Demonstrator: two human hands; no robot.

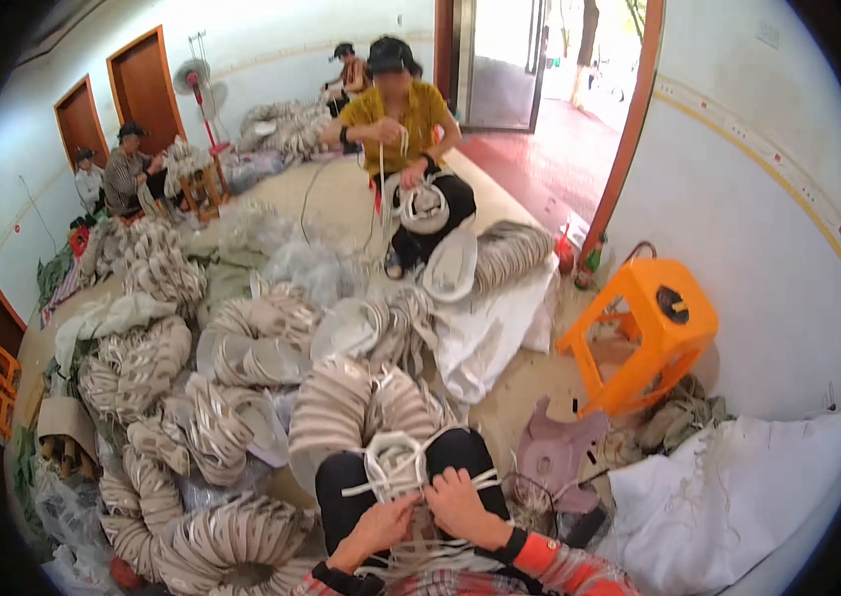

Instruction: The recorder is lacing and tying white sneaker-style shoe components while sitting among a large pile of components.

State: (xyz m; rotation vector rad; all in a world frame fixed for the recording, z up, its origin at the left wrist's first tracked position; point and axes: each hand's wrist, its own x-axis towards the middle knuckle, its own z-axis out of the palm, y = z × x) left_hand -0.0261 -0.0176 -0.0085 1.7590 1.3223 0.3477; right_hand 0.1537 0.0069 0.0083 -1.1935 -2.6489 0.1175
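On my lap, between my dark-trousered knees, lies a pale beige shoe upper (395, 459) with flat white laces crossing it. One lace end (358, 490) sticks out to the left, and another (487, 480) shows past my right hand. My left hand (381, 529) is closed, its fingertips pinching the near edge of the upper. Beside it, my right hand (462, 509) is closed too, fingers bent at the right side of the upper on a white lace. More loose white laces (430, 558) lie across my lap below both hands.
Stacked beige shoe uppers (326, 407) lie just beyond my knees, with another curved stack (231, 541) at left. An orange stool (674, 298) stands right, near a mauve plastic piece (559, 447) and white cloth (718, 497). A co-worker (400, 119) sits ahead, handling laces.
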